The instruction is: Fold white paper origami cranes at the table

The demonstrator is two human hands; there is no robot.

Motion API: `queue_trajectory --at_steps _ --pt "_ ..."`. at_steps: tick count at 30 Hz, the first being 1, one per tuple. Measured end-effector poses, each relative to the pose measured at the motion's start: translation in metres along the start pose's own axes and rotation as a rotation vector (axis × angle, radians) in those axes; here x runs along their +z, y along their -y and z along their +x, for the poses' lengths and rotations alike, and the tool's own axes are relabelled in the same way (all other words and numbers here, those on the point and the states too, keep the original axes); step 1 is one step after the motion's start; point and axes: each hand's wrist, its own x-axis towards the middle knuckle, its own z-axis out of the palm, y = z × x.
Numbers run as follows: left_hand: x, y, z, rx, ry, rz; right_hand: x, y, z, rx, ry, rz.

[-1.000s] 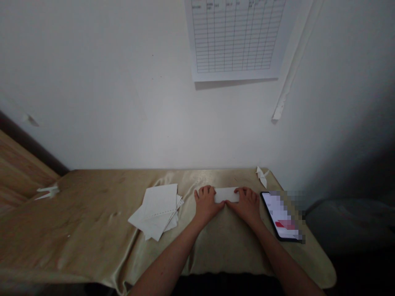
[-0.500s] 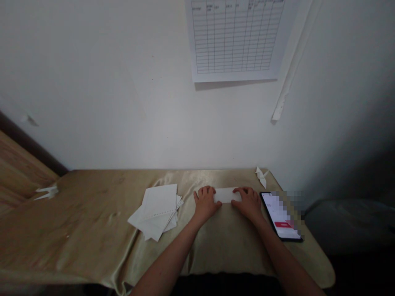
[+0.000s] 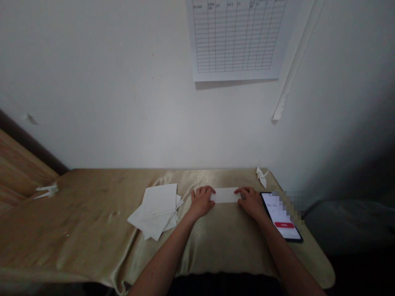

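Note:
A small white rectangle of paper (image 3: 226,195) lies flat on the cloth-covered table, its long sides running left to right. My left hand (image 3: 202,201) grips its left end, with the thumb at the near corner and the fingers curled at the far one. At the right end, my right hand (image 3: 250,200) holds the paper in the same way, thumb near and index finger far. The middle stretch of the paper shows between the two hands. Whether it has more than one layer, I cannot tell.
Left of my hands lies a loose pile of white paper sheets (image 3: 160,201). A phone (image 3: 279,211) with its screen lit is close by my right forearm. Folded paper figures rest at the back right (image 3: 261,176) and far left (image 3: 47,191). The wall rises behind the table.
My hands have moved slightly apart along the paper, towards its two ends, so more of it shows between them. The paper stays in about the same place.

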Motion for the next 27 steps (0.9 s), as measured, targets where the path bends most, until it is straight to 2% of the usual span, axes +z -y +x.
queue_trajectory --at_steps 13,19,23,27 --pt "-0.005 0.016 0.001 0.076 0.044 -0.034 0.003 -0.009 0.006 -0.035 0.016 -0.03" --pt "-0.009 0.009 -0.001 0.043 0.016 -0.04 0.004 -0.011 0.004 -0.063 -0.021 -0.022" --pt "-0.011 0.001 -0.003 0.012 -0.003 -0.046 0.002 -0.004 -0.003 -0.076 -0.056 -0.005" --pt "-0.005 -0.008 -0.004 -0.016 -0.089 -0.041 0.002 0.008 -0.012 -0.047 -0.114 -0.014"
